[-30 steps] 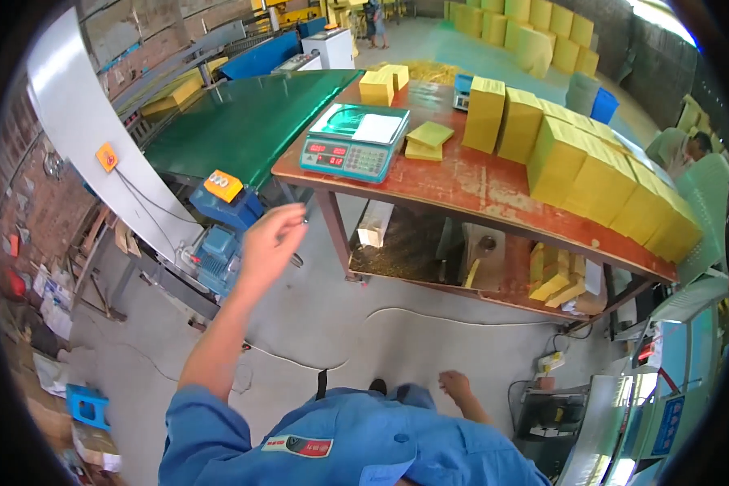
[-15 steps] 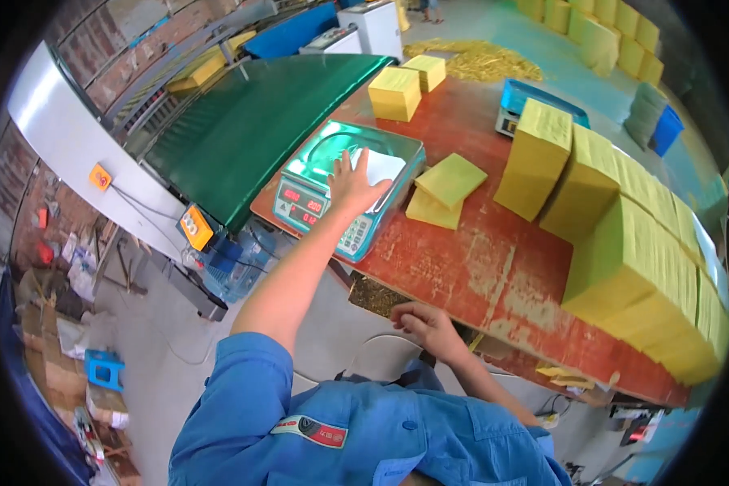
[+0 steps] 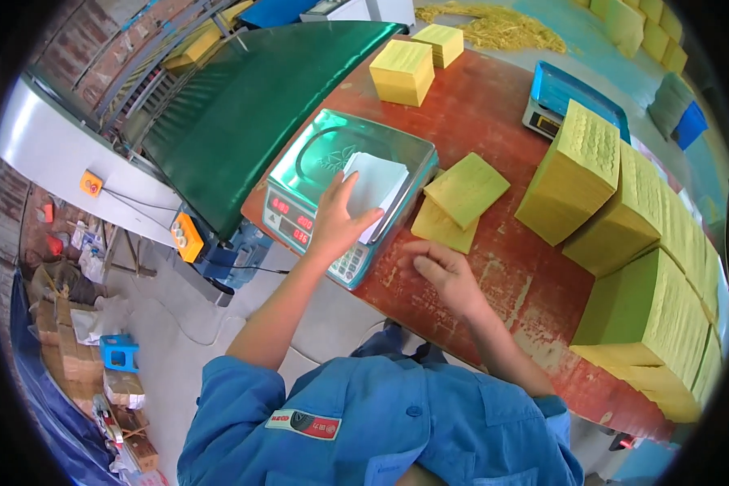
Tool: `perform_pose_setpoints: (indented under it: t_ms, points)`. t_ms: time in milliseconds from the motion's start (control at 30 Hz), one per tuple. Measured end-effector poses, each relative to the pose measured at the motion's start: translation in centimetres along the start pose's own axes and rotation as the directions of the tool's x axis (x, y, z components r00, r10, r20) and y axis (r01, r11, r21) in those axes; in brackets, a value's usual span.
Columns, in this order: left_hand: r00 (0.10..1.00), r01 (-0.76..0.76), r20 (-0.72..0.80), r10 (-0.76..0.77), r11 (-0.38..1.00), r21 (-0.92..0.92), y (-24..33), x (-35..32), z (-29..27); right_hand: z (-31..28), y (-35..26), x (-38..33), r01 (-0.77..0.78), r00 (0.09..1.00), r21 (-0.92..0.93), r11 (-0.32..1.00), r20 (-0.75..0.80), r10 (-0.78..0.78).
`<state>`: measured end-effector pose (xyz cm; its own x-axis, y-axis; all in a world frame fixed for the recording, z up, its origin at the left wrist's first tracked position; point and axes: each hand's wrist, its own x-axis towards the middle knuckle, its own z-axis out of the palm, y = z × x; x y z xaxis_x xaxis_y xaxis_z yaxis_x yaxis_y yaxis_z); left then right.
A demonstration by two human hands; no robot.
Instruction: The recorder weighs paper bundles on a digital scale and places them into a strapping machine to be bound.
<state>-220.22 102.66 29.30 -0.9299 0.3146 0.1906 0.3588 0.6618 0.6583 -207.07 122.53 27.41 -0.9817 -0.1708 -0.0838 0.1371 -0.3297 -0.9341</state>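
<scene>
Your left hand lies flat on the white sheets stacked on the scale, fingers spread and gripping nothing; it looks placed to square the pile on the pan (the thumb hooks over the near edge, which likely steadies it); your right hand rests on the red table just beside the scale's keypad, fingers loosely curled and empty, tips close to the small yellow stack; that stack sits touching the scale's right side, probably for easy reach; tall yellow bundles line the table's right edge, well apart; a green conveyor runs behind the scale.
</scene>
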Motion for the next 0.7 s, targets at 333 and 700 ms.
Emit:
perform_pose_setpoints:
  t_ms: [333,700]
  points:
    - [0.995,-0.083,-0.058,0.079,0.995,-0.056,-0.7,-0.5,0.1,2.0,-2.9,10.6,0.031,0.941,-0.137,0.99,-0.331,-0.075]
    - [0.95,-0.27,-0.184,0.254,0.961,-0.066,-1.3,2.0,-1.5,3.2,-1.9,12.2,0.139,0.954,0.043,0.989,-0.274,-0.122]
